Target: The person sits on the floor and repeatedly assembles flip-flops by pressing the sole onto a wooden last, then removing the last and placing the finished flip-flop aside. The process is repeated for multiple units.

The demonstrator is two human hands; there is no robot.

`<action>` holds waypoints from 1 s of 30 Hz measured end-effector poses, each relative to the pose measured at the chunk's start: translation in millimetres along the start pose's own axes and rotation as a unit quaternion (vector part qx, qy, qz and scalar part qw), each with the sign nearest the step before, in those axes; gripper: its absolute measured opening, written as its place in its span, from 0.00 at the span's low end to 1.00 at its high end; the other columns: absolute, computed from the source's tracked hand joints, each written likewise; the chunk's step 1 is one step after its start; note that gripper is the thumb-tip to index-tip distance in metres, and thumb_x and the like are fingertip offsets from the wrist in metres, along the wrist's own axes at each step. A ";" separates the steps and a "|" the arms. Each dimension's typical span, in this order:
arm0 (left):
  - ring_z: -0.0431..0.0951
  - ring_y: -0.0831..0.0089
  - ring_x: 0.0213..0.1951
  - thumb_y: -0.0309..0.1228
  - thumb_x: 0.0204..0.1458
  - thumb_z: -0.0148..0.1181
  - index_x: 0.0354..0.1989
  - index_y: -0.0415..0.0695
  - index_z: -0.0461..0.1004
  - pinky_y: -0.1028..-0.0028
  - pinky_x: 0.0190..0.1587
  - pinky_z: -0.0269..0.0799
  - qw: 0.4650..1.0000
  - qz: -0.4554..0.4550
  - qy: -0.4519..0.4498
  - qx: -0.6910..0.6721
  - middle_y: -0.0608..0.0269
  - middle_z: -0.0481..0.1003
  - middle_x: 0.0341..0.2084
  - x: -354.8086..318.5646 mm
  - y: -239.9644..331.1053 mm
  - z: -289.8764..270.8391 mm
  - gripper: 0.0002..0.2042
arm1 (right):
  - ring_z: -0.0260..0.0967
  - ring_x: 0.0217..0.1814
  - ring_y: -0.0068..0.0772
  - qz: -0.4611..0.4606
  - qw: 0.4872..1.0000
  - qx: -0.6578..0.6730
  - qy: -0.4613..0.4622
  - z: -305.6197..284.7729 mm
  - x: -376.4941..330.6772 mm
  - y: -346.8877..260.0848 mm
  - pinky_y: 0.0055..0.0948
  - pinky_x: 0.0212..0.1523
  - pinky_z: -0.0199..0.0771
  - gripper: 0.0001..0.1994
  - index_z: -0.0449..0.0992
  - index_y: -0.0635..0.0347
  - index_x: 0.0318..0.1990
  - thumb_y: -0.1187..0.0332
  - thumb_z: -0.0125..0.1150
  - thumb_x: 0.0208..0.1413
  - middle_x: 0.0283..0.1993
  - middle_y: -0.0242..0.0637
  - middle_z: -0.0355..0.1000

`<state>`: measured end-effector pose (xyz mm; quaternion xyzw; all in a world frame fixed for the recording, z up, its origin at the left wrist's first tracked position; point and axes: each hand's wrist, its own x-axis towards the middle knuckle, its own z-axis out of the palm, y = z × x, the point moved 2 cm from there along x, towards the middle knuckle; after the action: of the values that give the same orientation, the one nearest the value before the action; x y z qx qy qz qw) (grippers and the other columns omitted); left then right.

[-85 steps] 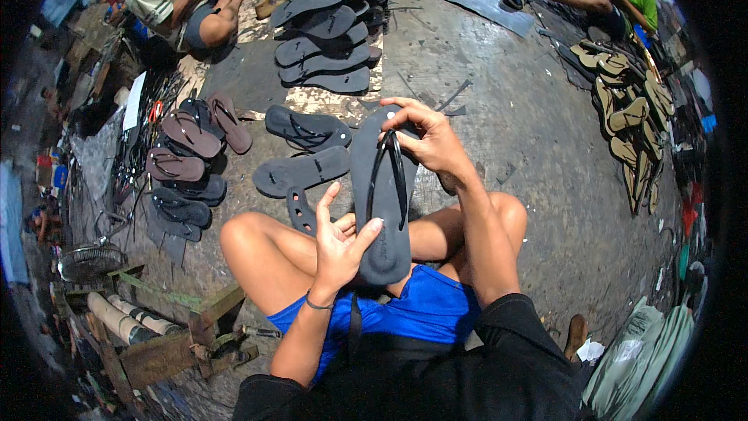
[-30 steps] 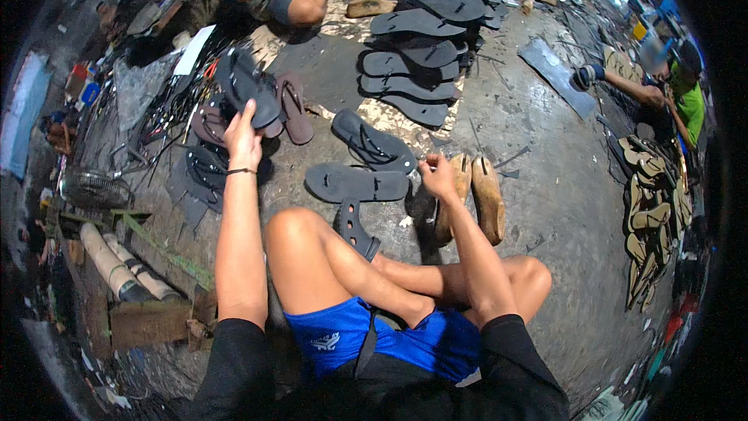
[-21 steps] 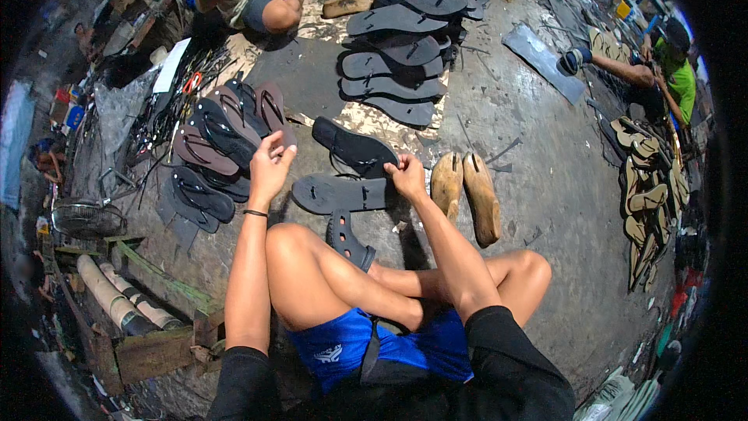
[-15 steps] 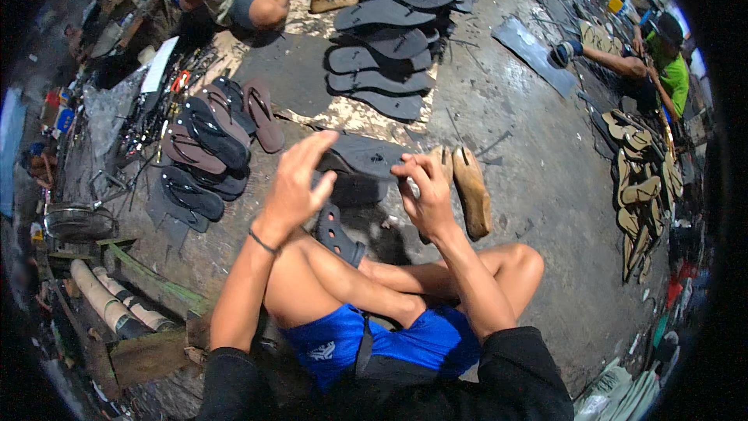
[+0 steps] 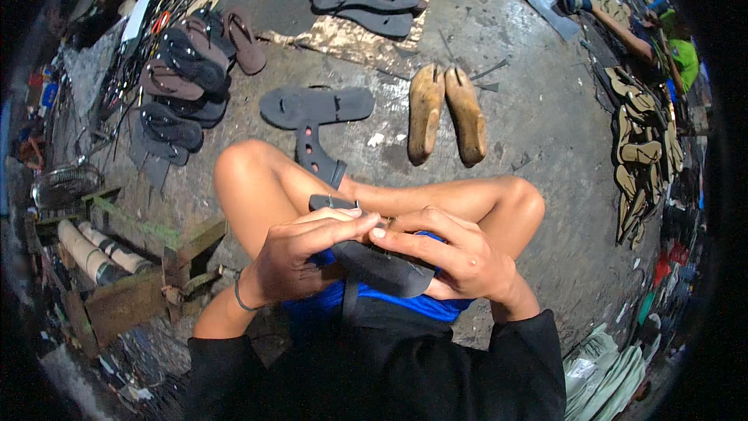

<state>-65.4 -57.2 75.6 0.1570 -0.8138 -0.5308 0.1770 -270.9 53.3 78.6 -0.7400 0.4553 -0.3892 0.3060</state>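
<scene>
Over my lap I hold a black sandal sole (image 5: 389,269), tilted, with its edge facing up. My left hand (image 5: 308,245) is wrapped round its left end. Around the right part is my right hand (image 5: 463,253), with fingers bent over the top. The fingertips of both hands meet near the sole's middle, and what they press there is partly hidden. On the floor ahead lies another dark sole (image 5: 315,107) with small slots. A grey clog with holes (image 5: 318,157) is by my crossed legs. Two wooden shoe lasts (image 5: 426,113) stand side by side to the right.
Several black soles (image 5: 366,1) lie in a row at the far side. Brown and black flip-flops (image 5: 187,70) are piled at the left, above a wooden frame (image 5: 132,304). Tan sandals (image 5: 639,148) lie at the right, near a person in green (image 5: 682,62).
My hands, apart over the floor before, have come back towards my body and closed on a sole over my lap. The view has shifted, with floor things now higher in the picture.
</scene>
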 end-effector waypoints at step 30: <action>0.79 0.59 0.49 0.21 0.40 0.70 0.50 0.42 0.74 0.65 0.52 0.75 0.997 0.064 0.006 0.046 0.55 0.77 0.47 -15.1 -1.7 -1.6 0.23 | 0.74 0.47 0.41 0.001 0.997 -0.009 0.076 21.1 -0.1 1.7 0.36 0.46 0.76 0.19 0.75 0.63 0.45 0.62 0.66 0.48 0.48 0.41 0.71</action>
<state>-51.1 -52.5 72.8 0.1162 -0.8445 -0.4797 0.2078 -253.6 54.8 66.5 -0.7106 0.4812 -0.4401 0.2642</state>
